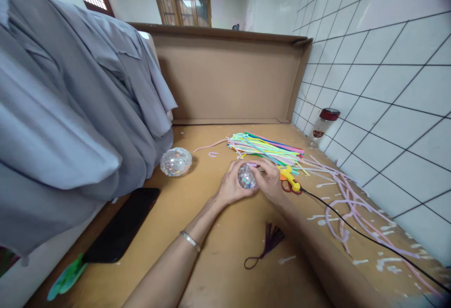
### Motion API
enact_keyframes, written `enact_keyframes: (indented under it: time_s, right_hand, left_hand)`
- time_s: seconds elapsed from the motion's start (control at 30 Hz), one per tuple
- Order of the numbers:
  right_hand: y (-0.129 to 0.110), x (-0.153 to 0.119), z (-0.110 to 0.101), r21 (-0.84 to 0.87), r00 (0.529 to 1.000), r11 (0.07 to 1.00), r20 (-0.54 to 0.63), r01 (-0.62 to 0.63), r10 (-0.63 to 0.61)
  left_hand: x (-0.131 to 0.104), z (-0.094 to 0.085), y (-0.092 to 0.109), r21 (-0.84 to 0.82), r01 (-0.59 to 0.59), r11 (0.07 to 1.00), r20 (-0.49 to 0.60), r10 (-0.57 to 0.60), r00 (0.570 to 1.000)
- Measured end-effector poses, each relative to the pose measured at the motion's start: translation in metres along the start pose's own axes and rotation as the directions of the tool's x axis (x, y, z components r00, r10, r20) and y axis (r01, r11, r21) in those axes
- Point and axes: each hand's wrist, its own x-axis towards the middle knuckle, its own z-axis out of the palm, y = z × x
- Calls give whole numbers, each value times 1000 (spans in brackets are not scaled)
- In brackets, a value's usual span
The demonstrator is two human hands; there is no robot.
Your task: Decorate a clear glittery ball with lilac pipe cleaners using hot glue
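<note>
My left hand is wrapped round a small clear ball with coloured bits in it. At the ball's upper edge, my right hand pinches a short lilac piece of pipe cleaner between thumb and fingers. My fingers hide parts of the ball's sides. Close to the right hand lies a yellow glue gun, partly over a pair of scissors with orange-red handles. Just beyond the hands is a bundle of many-coloured pipe cleaners. A dark purple tassel lies nearer to me.
A larger clear faceted bowl-like piece stands left, near a black phone and grey cloth. Loose lilac and pink pipe cleaners and the glue gun's cord spread right. A red-lidded jar stands by the tiled wall.
</note>
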Motion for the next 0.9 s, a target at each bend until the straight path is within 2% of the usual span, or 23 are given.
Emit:
enact_keyframes:
  time_s: [0.23,0.5,0.7,0.9]
  right_hand:
    - [5,-1,-1,-87,999,996,-35,-21,18]
    - [15,-6,-1,-256,997,963,6,81,-82]
    - [14,-8,0,-315,985,934,53,170,-162]
    - [12,-7,1,-342,982,921,41,188,-185]
  left_hand:
    - [1,1,7,80,-101,992,14,100,995]
    - [2,-1,12,45,-52,998,1,52,999]
    - [3,0,12,-13,16,1000,-8,-16,1000]
    - [3,0,9,-34,61,998,-37,-63,997]
